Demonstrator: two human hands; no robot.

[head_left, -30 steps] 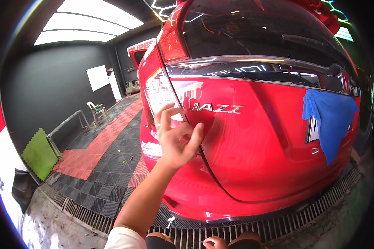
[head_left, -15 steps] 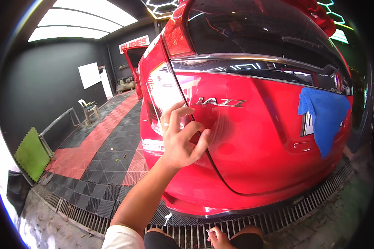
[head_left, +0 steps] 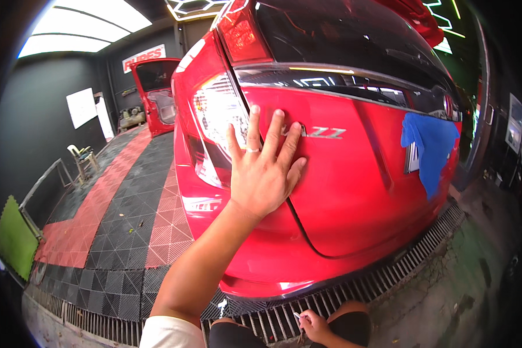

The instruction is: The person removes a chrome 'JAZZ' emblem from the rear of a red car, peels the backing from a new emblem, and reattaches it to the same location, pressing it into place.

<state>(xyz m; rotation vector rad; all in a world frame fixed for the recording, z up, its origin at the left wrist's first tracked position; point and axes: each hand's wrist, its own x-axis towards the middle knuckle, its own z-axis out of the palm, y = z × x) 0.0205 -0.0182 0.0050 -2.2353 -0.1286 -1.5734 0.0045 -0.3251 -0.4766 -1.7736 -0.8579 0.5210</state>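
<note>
The rear of a red car (head_left: 342,191) fills the middle. My left hand (head_left: 262,177), a ring on one finger, lies on it with fingers spread and pointing up. It reaches across the seam between the left tail light (head_left: 214,110) and the tailgate. Its fingertips cover part of the chrome letter badge (head_left: 327,133). Low down by my knees, my right hand (head_left: 315,326) is closed around a slim, pale, stick-like tool (head_left: 297,316), whose kind I cannot make out. A blue cloth (head_left: 429,153) hangs over the licence plate at the right.
Beneath the bumper runs a metal floor grate (head_left: 383,265). Black and red floor tiles (head_left: 122,232) stretch off to the left, with a green mat piece (head_left: 16,238) standing on edge. A chair (head_left: 84,159) and an opened car door (head_left: 156,98) are farther back.
My left hand has gone from bent, curled fingers to fingers spread flat against the car. The view has shifted, and more of my right hand and its tool now shows.
</note>
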